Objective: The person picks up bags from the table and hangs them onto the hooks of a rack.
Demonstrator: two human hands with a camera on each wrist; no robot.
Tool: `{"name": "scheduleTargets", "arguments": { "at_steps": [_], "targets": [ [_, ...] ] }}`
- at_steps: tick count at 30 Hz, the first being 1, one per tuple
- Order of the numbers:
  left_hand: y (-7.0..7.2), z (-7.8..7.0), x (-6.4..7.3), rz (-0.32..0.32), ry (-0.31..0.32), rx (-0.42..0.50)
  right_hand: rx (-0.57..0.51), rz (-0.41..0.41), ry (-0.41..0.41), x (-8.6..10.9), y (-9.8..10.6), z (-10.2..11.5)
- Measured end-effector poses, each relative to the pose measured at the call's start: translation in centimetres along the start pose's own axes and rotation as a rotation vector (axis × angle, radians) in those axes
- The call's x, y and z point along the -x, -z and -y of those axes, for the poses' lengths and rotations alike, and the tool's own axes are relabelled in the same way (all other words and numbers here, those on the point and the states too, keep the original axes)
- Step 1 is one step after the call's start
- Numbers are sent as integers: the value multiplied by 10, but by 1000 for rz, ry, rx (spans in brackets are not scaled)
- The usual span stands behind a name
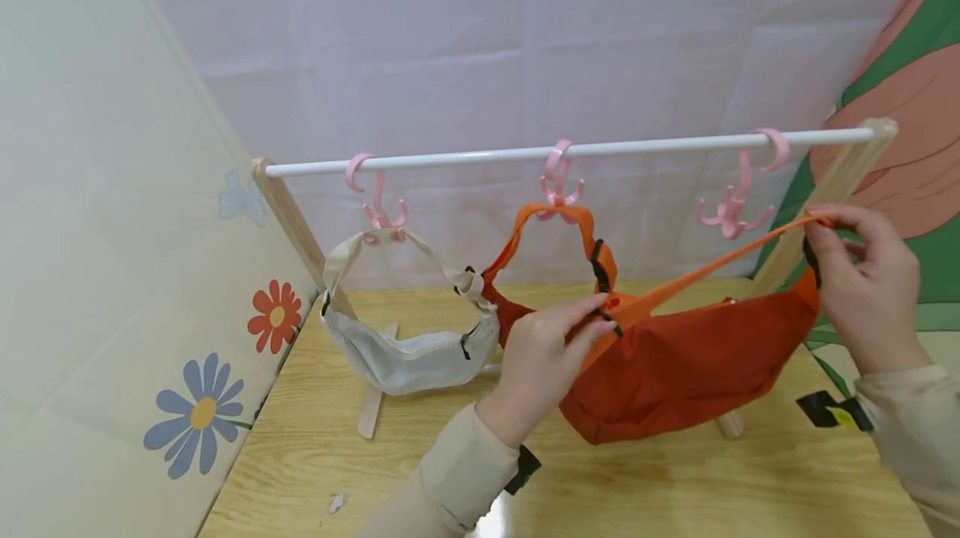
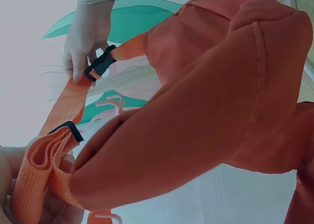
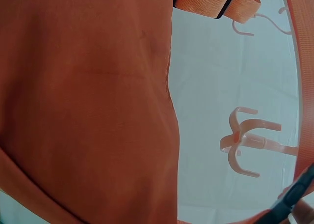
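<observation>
A red-orange waist bag (image 1: 690,367) is held up in front of the rack between both hands. My left hand (image 1: 543,354) pinches its orange strap (image 1: 690,275) at the bag's left end, beside a black slider (image 2: 66,130) with folded webbing. Farther right, my right hand (image 1: 866,288) grips the strap by the black buckle (image 2: 100,64). The strap runs taut above the bag from one hand to the other. Behind it hangs a pink hook (image 1: 731,208) with several prongs, bearing nothing. In the right wrist view the bag's fabric fills the left half.
A white rail (image 1: 465,158) on wooden legs spans the table (image 1: 300,455). From its left hook (image 1: 382,204) hangs a pale grey bag (image 1: 431,363); another orange bag (image 1: 517,242) hangs from the middle hook (image 1: 558,175). A flowered wall (image 1: 112,271) stands at left.
</observation>
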State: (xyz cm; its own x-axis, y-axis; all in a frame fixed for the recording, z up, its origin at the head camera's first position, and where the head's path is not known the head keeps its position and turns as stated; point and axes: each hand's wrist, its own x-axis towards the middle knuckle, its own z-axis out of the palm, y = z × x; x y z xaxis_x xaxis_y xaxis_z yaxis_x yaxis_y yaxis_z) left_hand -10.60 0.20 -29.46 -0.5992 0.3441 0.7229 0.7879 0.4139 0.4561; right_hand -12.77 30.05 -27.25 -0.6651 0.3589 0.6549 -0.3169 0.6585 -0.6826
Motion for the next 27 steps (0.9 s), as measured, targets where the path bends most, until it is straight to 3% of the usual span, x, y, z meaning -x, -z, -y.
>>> {"name": "scheduleTargets", "arguments": {
  "at_steps": [14,27],
  "targets": [
    [2,0,-4,9,0,-29,-41,-11,15,-7,-2,2],
    [1,-1,-9,9,-13,-50,50,23,-86,-14,-3,5]
  ]
}}
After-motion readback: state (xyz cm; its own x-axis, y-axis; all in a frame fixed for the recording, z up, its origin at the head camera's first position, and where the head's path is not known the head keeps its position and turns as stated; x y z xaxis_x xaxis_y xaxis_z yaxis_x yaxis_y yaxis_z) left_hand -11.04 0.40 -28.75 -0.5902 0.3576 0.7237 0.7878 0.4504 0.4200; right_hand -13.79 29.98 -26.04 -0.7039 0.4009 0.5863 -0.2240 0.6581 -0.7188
